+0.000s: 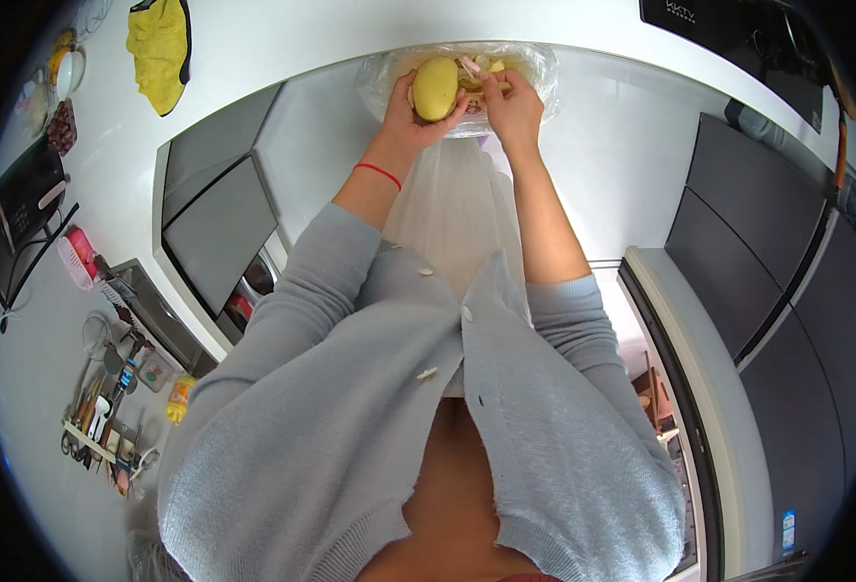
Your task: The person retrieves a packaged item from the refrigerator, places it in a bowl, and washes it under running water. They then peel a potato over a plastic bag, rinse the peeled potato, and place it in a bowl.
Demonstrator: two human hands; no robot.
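My left hand holds up a smooth yellow oval vegetable, which looks like a potato, cupped between thumb and fingers. Just to its right, the fingers of my right hand are closed around a small pink-handled tool, apparently a peeler; its working end is too small to make out. Both hands are above a bin lined with a clear plastic bag. Yellowish peelings lie inside the bag, partly hidden by my hands.
A yellow glove-like cloth lies on the white counter. Black glass of an appliance is at upper right, and dark grey door panels stand on the right. A utensil rack and a yellow bottle are at left.
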